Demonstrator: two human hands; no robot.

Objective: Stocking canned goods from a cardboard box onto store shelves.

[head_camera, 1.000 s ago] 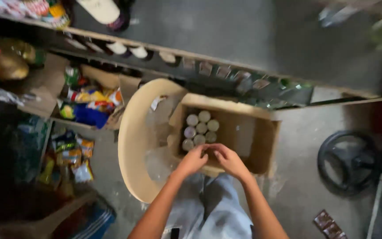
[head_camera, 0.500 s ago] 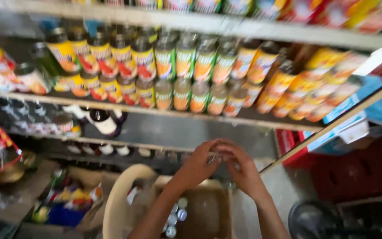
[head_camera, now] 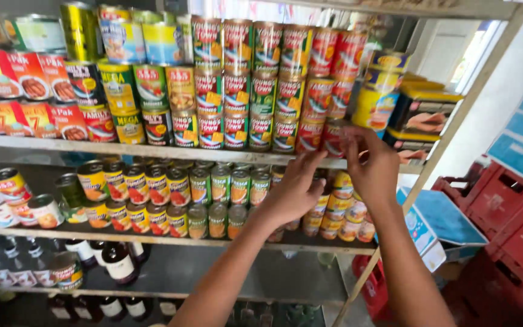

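The left hand (head_camera: 295,188) reaches up from the lower middle of the view, forearm slanting up to the right, fingers (head_camera: 311,162) loosely spread and stretched toward the edge of the upper shelf (head_camera: 152,150). It grips nothing that can be seen; its fingertips lie at the shelf lip, just below the red cans (head_camera: 319,124) stacked there. The right hand (head_camera: 373,163) rises beside it, wrist bent, fingers curled in a pinch close against the lowest red can at the right end of the row. Whether it actually has that can between its fingers cannot be told, since the hand covers the spot.

To the left of both hands, the upper shelf carries tight stacks of round metal tins with glossy paper labels in red, green and yellow. Below the left hand, a second shelf (head_camera: 152,237) holds shorter cans (head_camera: 171,188) in orange and green, two tiers deep. Lower and further left stand dark glass bottles (head_camera: 119,260) with white labels. Above and to the right of the right hand sit a yellow can (head_camera: 373,106) and flat oblong tins (head_camera: 422,115).

The shelves are pale boards on a light frame post (head_camera: 455,127) that slants down past the right forearm. Beyond it, to the right, are stacked red plastic crates (head_camera: 503,206), a blue and white carton (head_camera: 437,218) and a bright white wall (head_camera: 509,85).
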